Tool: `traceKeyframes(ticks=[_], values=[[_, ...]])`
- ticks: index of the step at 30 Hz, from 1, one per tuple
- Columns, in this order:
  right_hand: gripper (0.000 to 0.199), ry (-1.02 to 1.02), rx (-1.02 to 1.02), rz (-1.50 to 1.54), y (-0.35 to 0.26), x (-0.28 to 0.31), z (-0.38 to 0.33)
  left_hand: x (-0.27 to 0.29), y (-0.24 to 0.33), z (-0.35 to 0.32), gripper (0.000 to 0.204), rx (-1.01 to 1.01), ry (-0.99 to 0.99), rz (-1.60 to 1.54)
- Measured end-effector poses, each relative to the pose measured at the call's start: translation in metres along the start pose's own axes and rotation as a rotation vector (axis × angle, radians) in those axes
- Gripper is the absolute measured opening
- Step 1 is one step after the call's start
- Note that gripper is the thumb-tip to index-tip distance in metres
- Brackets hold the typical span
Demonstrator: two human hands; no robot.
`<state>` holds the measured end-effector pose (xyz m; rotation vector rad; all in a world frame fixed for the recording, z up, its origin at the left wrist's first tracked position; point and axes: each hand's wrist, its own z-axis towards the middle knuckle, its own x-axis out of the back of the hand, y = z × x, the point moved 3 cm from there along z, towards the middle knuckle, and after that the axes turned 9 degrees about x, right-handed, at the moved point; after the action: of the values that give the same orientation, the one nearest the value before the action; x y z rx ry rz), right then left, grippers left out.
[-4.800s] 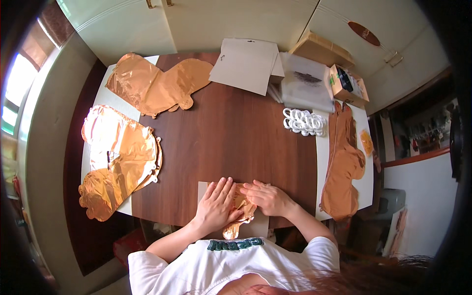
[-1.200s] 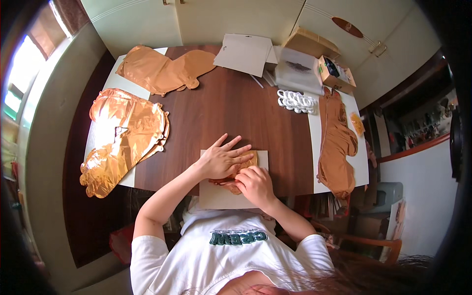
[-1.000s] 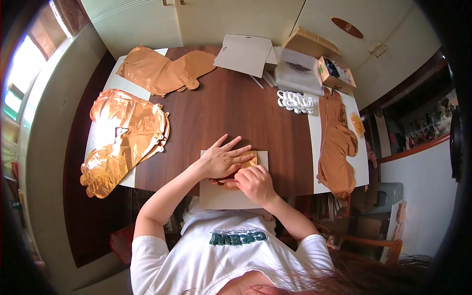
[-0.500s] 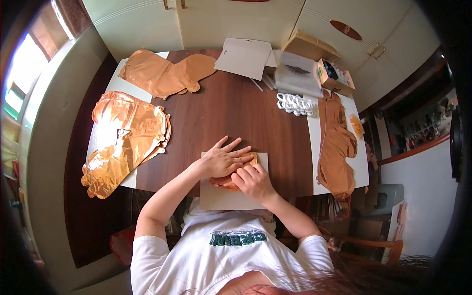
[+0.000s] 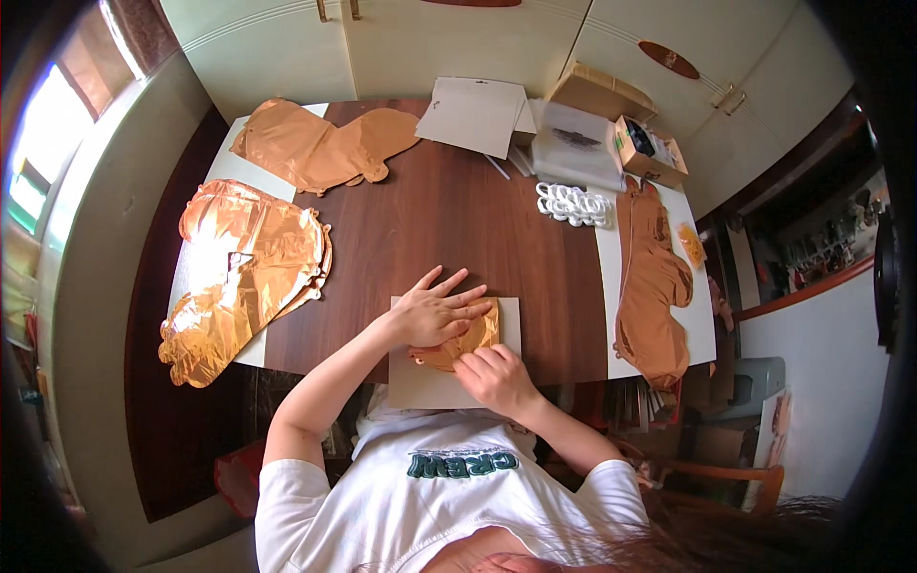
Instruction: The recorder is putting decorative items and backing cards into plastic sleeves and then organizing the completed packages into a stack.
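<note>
While the left hand (image 5: 432,315) lies palm down with fingers spread, the folded copper-coloured foil piece (image 5: 485,329) sits partly beneath it on the grey card (image 5: 420,390). The foil shows on the card between the two hands, its near part reaching below the left palm. Over the card's right half, the right hand (image 5: 497,378) has its fingers curled at the foil's near right edge; whether they pinch it cannot be told. The card's near end juts past the edge of the brown tabletop (image 5: 449,220). Left of the card lies a shiny stack of foil sheets (image 5: 253,286); beyond it to the right sit white rings (image 5: 573,204).
</note>
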<state>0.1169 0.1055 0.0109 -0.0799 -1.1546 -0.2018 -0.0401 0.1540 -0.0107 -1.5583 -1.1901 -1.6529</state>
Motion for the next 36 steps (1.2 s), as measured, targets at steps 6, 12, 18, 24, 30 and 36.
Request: traceKeyframes(ticks=[6, 12, 18, 24, 30, 36], values=[[0.050, -0.050, -0.082, 0.090, -0.016, 0.014, -0.009, -0.003, 0.002, -0.003, 0.045, -0.016, 0.106, 0.062], [0.057, -0.054, -0.098, 0.039, -0.014, 0.010, -0.014, 0.001, 0.004, -0.003, 0.049, -0.021, 0.213, 0.082], [0.059, -0.060, -0.076, 0.081, -0.007, 0.008, -0.013, 0.008, 0.005, -0.003, 0.061, -0.021, 0.214, 0.108], [0.055, -0.054, -0.060, 0.144, -0.006, 0.010, -0.013, 0.011, 0.008, -0.004, 0.068, -0.009, 0.155, 0.125], [0.032, 0.093, -0.131, 0.261, 0.040, 0.017, -0.005, 0.011, 0.007, -0.005, 0.064, 0.005, 0.169, 0.103], [0.026, 0.103, -0.291, 0.084, 0.078, -0.008, 0.001, 0.012, 0.009, -0.004, 0.061, 0.004, 0.187, 0.066]])
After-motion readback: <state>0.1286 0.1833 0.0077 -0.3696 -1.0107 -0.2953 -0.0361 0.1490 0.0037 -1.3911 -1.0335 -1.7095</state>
